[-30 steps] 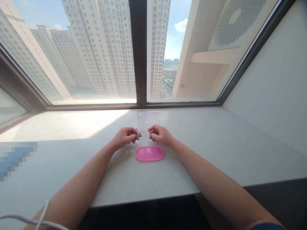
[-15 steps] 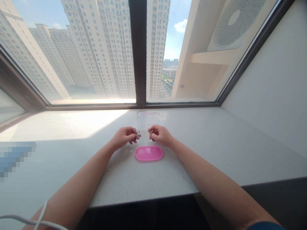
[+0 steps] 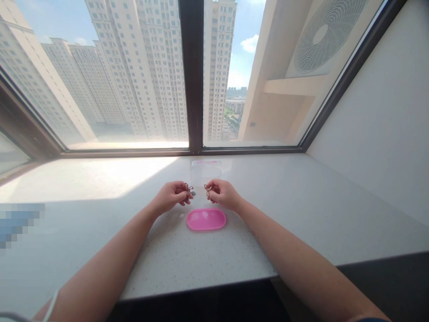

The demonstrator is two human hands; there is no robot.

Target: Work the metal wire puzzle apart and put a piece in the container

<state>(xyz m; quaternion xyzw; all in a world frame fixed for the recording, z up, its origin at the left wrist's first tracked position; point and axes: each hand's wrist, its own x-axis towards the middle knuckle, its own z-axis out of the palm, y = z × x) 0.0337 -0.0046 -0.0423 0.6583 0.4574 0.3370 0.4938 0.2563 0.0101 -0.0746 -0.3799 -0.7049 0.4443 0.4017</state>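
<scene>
My left hand (image 3: 172, 193) pinches a small bunch of thin brown loops, which look like hair ties (image 3: 188, 188). A small grey, shiny piece (image 3: 193, 193) shows at its fingertips; I cannot tell if it hangs from the loops. Facing it across a short gap, my right hand (image 3: 221, 193) is closed on more brown hair ties (image 3: 208, 191). Just in front of both hands lies a pink oblong lid or shallow tray (image 3: 206, 219) on the white counter. Behind them stands a clear plastic box (image 3: 206, 169) with some pink on its far edge.
The white speckled counter (image 3: 201, 264) runs back to a brown window frame (image 3: 195, 89). At the left edge is a blurred-out blue patch (image 3: 16, 221). A white cable (image 3: 51, 306) crosses by my left forearm. A white wall (image 3: 375, 134) bounds the right side.
The whole view has shifted slightly, so things sit a little lower. Both hands keep their hold on the brown loops, and the gap between them stays about the same.
</scene>
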